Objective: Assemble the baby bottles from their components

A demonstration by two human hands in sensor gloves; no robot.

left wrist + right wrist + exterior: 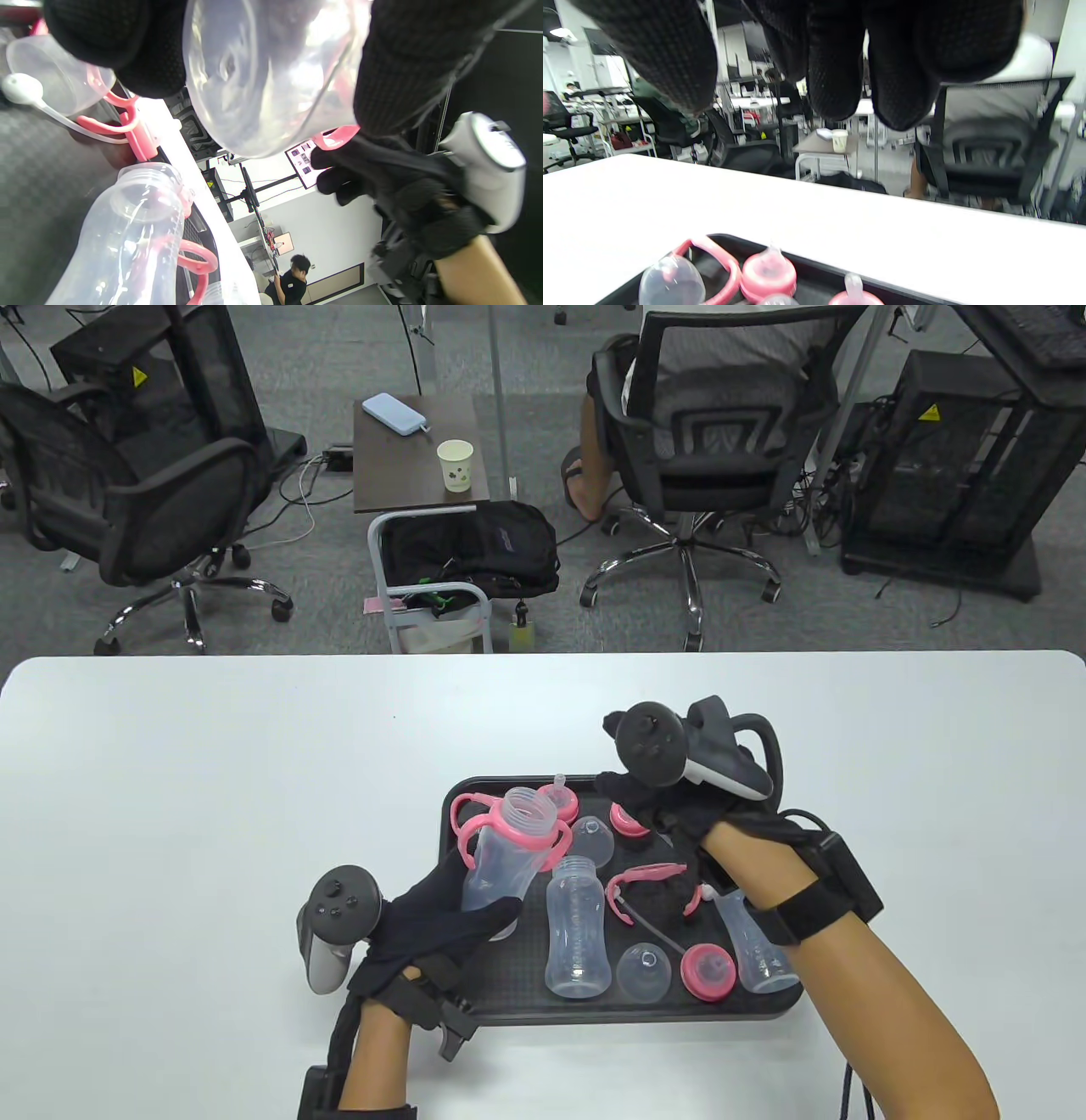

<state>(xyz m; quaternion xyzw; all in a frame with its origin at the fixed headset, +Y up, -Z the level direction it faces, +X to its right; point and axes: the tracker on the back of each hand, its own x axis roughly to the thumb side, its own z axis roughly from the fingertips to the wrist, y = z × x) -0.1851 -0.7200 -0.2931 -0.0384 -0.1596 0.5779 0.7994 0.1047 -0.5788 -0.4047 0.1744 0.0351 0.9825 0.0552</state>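
Observation:
My left hand (475,916) grips a clear bottle (505,861) with a pink handle ring (513,831) on its neck and holds it tilted over the left side of the black tray (450,848). In the left wrist view the bottle's base (271,76) sits between my gloved fingers (407,63). My right hand (649,810) hovers empty over the tray's far side, next to a pink nipple collar (628,819). In the right wrist view its fingers (835,63) hang above the tray rim (814,262) and hold nothing.
The tray also holds a second clear bottle (577,933), a third bottle (759,950) partly under my right forearm, two clear dome caps (591,840) (643,971), a pink collar (707,971), a loose pink handle ring (653,875) and a straw (649,929). White table (212,814) surrounds it.

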